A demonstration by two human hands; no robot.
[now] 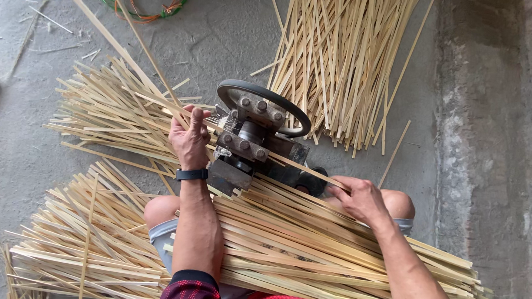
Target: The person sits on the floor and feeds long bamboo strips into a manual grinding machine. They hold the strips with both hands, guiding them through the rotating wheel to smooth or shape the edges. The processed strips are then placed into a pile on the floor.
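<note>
Strip (pixel 306 168): I see its long axis running far-left to near-right through the machine (pixel 253 141).
Left hand (pixel 189 138): I close it round strips far-left of the machine.
Right hand (pixel 359 199): I pinch the strip's near-right end.
Lap bundle (pixel 295 245): lies the same way.

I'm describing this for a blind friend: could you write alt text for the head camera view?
Seen from above, a seated person feeds a bamboo strip through a small metal machine, right hand pushing, left hand pulling. Piles of strips cover the concrete floor.
</note>
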